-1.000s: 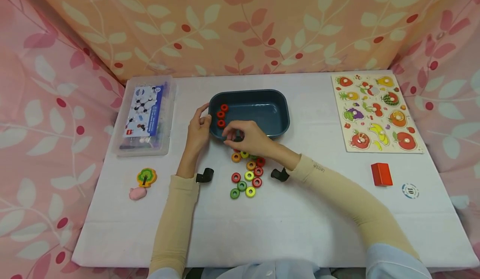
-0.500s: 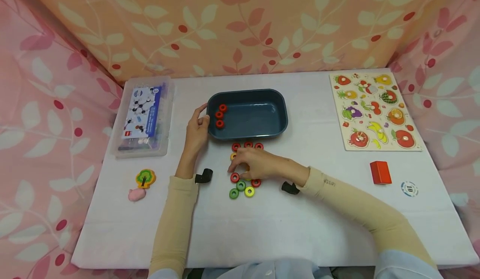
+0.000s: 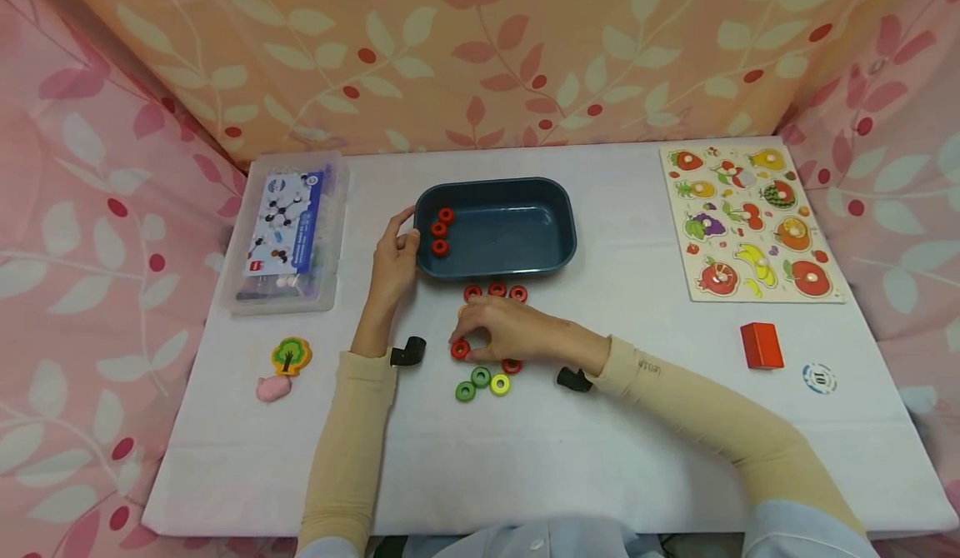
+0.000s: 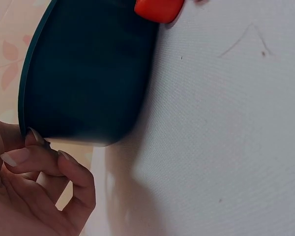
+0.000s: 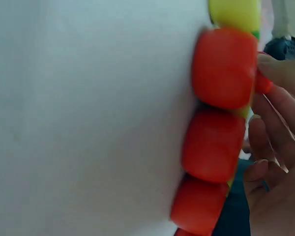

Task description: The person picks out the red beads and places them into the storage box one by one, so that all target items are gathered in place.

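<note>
Thumb and fingers of my left hand (image 3: 394, 262) hold the left end of a dark blue rectangular dish (image 3: 517, 271); the left wrist view shows the fingertips pinching its rim. Three red rings (image 3: 439, 247) lie inside, along its left side. In front of the dish, my right hand (image 3: 510, 329) reaches over a group of loose rings. It pinches a red ring (image 3: 460, 349) between thumb and finger, also visible in the right wrist view as a red ring (image 5: 263, 82) at the fingertips. Part of the group is hidden under this hand.
Green rings (image 3: 481, 376) and a yellow ring (image 3: 499, 384) lie nearer the body. At left are a clear plastic case (image 3: 326, 241), a tree piece (image 3: 291, 356) and a pink pig (image 3: 273, 389). At right: a fruit puzzle board (image 3: 720, 225), red block (image 3: 761, 346) and round chip (image 3: 819, 378).
My right hand has come back from the dish's near edge to the loose rings and taken hold of a red one, shifting it slightly left. The left hand stays on the dish.
</note>
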